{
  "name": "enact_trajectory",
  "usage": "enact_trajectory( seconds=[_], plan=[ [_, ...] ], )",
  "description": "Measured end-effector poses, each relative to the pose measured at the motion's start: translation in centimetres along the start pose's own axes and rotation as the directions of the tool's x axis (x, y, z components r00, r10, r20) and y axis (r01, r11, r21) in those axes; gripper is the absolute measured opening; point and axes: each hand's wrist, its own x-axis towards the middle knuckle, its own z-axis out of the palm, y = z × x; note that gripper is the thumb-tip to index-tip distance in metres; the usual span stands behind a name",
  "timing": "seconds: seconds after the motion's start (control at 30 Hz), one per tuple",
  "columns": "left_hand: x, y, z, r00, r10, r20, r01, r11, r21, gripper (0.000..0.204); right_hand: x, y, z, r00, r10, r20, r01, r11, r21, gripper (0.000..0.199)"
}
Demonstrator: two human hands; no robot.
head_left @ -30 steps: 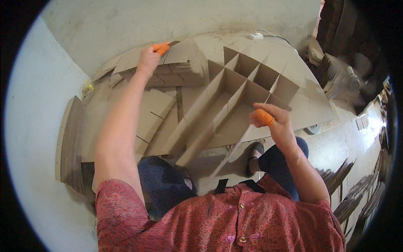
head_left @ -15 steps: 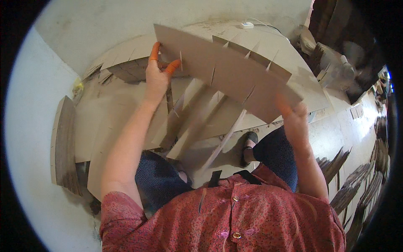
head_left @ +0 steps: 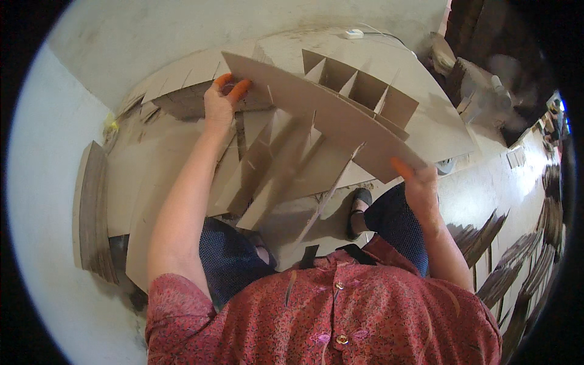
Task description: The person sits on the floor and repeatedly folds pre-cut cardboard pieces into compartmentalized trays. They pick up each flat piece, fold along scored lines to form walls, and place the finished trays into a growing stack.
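A long brown cardboard divider strip with slots spans between my two hands, sloping down to the right. My left hand, orange at the fingertips, pinches its upper left end. At the lower right end, my right hand grips the strip. Narrower cardboard cross pieces stick out toward me beneath the strip, meeting it at its slots. Behind it stands another slotted strip, joined to cross pieces that form open cells. Whether every slot is fully seated I cannot tell.
Stacked slotted cardboard strips stand at the far left and by the left wall. Flat cardboard sheets lie under the work. A white electrical block with a cord is at the back. More cardboard bundles line the right.
The held strip has tipped and dropped slightly at its left end, showing more of the cells behind it. My right hand has moved slightly down and my left hand slightly left and down.
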Motion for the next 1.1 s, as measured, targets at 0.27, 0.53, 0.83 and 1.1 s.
enact_trajectory(
  seconds=[0.27,0.53,0.83,1.1],
  plan=[
    [-1.7,0.3,0.5,0.996,-0.011,-0.090,0.018,0.997,0.072,0.022,-0.4,1.9,0.7,0.996,0.078,0.041,-0.079,0.996,0.028,0.014],
    [-1.6,0.4,0.9,0.997,0.007,-0.077,-0.004,0.999,0.033,0.027,-1.2,3.1,1.3,0.984,0.151,0.096,-0.159,0.984,0.086,0.018],
    [-2.2,-4.3,-0.5,0.931,-0.363,0.025,0.350,0.912,0.216,0.031,-2.5,6.8,2.0,0.969,0.211,0.129,-0.217,0.976,0.035,0.018],
    [-7.0,1.1,1.0,0.971,-0.209,0.114,0.107,0.810,0.577,0.044,0.5,1.0,0.5,0.977,-0.171,0.126,0.202,0.931,-0.305,0.059]
  ],
)
